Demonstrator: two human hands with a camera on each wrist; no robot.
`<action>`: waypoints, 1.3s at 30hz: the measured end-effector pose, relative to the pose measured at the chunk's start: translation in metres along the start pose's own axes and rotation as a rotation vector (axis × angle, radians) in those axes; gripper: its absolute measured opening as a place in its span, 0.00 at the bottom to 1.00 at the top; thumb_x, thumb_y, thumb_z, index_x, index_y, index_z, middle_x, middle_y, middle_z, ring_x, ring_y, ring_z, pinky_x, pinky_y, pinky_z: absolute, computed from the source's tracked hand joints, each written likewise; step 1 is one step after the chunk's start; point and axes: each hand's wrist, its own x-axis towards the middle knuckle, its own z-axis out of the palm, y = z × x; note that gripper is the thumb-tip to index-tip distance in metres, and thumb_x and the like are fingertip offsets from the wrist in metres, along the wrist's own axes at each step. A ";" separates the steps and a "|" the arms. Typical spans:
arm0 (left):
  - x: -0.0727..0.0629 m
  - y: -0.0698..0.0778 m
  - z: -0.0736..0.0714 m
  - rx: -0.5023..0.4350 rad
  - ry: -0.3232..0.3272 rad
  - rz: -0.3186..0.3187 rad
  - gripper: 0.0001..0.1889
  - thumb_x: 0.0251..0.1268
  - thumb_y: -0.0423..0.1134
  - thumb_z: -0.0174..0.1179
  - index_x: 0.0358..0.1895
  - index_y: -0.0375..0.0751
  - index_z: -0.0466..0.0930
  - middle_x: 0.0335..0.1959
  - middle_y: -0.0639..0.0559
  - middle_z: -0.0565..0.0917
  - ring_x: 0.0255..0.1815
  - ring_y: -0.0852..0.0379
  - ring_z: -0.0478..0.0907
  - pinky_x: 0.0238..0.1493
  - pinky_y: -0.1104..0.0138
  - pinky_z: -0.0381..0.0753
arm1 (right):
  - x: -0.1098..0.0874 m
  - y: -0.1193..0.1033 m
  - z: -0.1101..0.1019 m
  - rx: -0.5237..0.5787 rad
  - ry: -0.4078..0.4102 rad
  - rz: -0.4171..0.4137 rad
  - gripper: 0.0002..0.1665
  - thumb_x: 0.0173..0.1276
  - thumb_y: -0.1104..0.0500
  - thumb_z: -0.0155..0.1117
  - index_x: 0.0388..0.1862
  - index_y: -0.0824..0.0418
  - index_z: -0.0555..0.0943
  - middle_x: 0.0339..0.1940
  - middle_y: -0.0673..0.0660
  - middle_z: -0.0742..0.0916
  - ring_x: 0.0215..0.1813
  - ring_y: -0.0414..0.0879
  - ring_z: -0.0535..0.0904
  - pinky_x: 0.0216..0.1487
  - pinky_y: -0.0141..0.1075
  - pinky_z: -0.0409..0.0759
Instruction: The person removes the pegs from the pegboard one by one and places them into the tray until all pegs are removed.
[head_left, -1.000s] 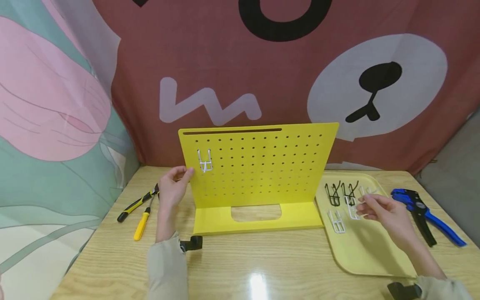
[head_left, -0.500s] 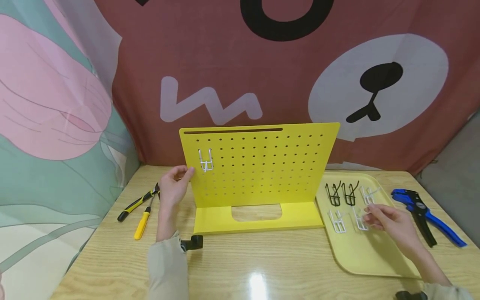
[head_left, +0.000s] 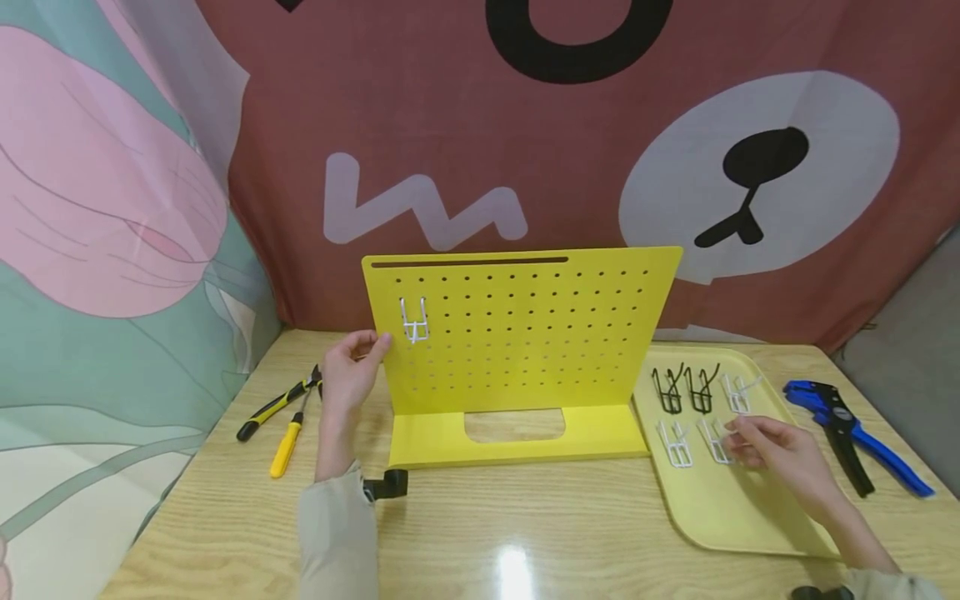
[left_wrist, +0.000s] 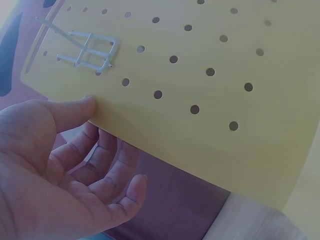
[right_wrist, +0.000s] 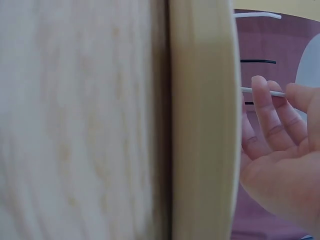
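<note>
A yellow pegboard (head_left: 540, 333) stands upright on its base. My left hand (head_left: 348, 371) pinches its left edge, thumb in front and fingers behind. One white wire hook (left_wrist: 95, 51) hangs near the board's upper left corner. Over the yellow tray (head_left: 750, 517), my right hand (head_left: 783, 458) pinches another white wire hook (head_left: 722, 461) by its prong, as the right wrist view shows. That hook is low in the tray, right of a similar white hook (head_left: 678, 464). Behind them lie two black wire hooks (head_left: 671, 408) and a third white one (head_left: 740, 408).
Blue wire strippers (head_left: 843, 421) lie right of the tray. Pliers with yellow-black handles (head_left: 273, 408) and a yellow screwdriver (head_left: 286, 450) lie left of the board. A printed curtain (head_left: 562, 167) hangs behind the wooden table (head_left: 540, 525).
My right hand has moved toward the tray's front with the white hook, bringing it down beside the other front white hook. The rear white hook is now uncovered. My left hand stays on the board.
</note>
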 end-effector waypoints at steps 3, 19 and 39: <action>0.000 0.000 0.000 0.000 -0.002 0.002 0.15 0.66 0.43 0.62 0.45 0.33 0.80 0.40 0.44 0.81 0.40 0.57 0.73 0.41 0.66 0.70 | 0.000 -0.002 -0.001 -0.009 -0.017 0.003 0.12 0.77 0.56 0.50 0.43 0.42 0.81 0.30 0.45 0.88 0.32 0.38 0.85 0.31 0.33 0.81; -0.001 0.001 -0.002 -0.023 -0.013 -0.015 0.15 0.66 0.43 0.61 0.46 0.32 0.79 0.41 0.44 0.80 0.41 0.56 0.73 0.42 0.65 0.70 | 0.008 -0.068 0.029 -0.122 -0.016 -0.277 0.15 0.79 0.58 0.43 0.56 0.54 0.76 0.31 0.48 0.87 0.34 0.38 0.84 0.33 0.29 0.80; -0.001 0.001 0.000 -0.003 -0.012 0.004 0.16 0.66 0.44 0.61 0.46 0.33 0.80 0.41 0.44 0.81 0.40 0.58 0.75 0.44 0.66 0.72 | 0.035 -0.127 0.166 0.246 -0.124 -0.197 0.21 0.73 0.58 0.57 0.56 0.73 0.74 0.40 0.67 0.85 0.39 0.45 0.84 0.41 0.40 0.82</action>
